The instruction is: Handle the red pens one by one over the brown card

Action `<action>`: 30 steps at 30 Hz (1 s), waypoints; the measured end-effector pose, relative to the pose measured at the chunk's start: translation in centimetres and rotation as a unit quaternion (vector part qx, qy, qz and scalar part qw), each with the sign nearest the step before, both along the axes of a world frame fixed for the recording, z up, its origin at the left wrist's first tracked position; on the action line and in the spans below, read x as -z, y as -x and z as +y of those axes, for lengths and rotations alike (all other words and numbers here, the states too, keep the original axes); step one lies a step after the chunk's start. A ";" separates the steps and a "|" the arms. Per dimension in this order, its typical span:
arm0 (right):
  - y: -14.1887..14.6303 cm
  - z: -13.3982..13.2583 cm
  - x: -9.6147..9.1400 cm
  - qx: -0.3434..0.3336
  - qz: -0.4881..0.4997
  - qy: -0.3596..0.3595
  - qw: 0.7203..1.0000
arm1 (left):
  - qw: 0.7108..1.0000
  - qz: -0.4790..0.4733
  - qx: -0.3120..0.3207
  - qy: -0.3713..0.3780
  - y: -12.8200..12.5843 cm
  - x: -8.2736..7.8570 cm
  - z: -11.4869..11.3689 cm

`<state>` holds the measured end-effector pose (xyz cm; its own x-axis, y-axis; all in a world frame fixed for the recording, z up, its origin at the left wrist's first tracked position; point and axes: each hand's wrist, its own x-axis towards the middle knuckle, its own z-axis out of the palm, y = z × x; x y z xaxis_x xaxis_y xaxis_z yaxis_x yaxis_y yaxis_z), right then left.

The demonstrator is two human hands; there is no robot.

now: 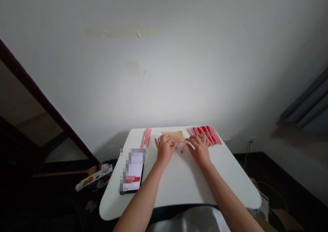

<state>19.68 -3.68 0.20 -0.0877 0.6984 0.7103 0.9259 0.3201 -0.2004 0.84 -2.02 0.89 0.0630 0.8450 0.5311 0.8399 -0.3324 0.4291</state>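
"Where was the pen?"

"At the fingertips. The left hand [164, 147] had thumb and forefinger clamped on a slim pink pen [174, 144], and a thin pale length [181, 141] ran from it toward the right hand [200, 149]."

"Were those fingers closed on it too?"

"They curled right at its end — I couldn't tell whether they gripped."

"And just below?"

"A short red-pink piece [182, 148] lay between the hands, near the right thumb. Behind them was a tan sheet [176, 135]."

"Further out?"

"Pink and red pens [211, 135] lined up rightward, a few pink pens [146, 138] leftward — and a phone [134, 168] nearer, all on the white table [184, 191]."
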 end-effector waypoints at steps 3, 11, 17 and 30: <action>0.2 0.0 0.0 -0.006 -0.015 0.012 1.000 | 1.000 0.003 0.014 0.006 0.0 -0.2 -0.1; 0.1 0.2 0.2 -0.021 -0.008 0.025 0.999 | 0.999 0.001 0.026 0.029 -0.1 -0.3 -0.1; 0.0 0.3 0.3 -0.028 0.011 0.025 0.999 | 1.000 -0.003 0.019 0.010 0.1 0.1 0.0; -0.3 0.1 0.1 0.000 0.026 0.041 0.999 | 1.000 -0.007 -0.016 0.008 0.5 0.0 0.2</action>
<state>20.03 -3.56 0.13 -0.0522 0.7551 0.6536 0.9137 0.3003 -0.2739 0.30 -1.80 0.92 0.0274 0.8544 0.5189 0.8439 -0.2980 0.4461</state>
